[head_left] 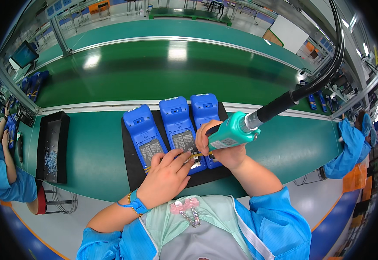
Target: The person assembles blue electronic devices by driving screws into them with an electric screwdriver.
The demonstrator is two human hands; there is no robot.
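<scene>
My right hand (pixel 229 155) is wrapped round a teal electric screwdriver (pixel 229 132), tilted over the blue handheld devices; its tip is hidden. My left hand (pixel 164 178) lies with fingers stretched over the lower end of the middle device (pixel 174 110). A thin yellow strip (pixel 197 154) shows by its fingertips. To the left lies another such device (pixel 138 119), its lower end partly under my left hand. The third device (pixel 203 108) is partly covered by my right hand and the screwdriver. All three rest back side up, side by side on a black mat (pixel 131 171).
A black tray (pixel 63 143) with small blue pieces (pixel 50 160) stands left on the green table (pixel 91 147). The screwdriver's thick black cable (pixel 323 78) rises to the upper right. Beyond a metal rail runs a green belt (pixel 132 82). People in blue sit at both sides.
</scene>
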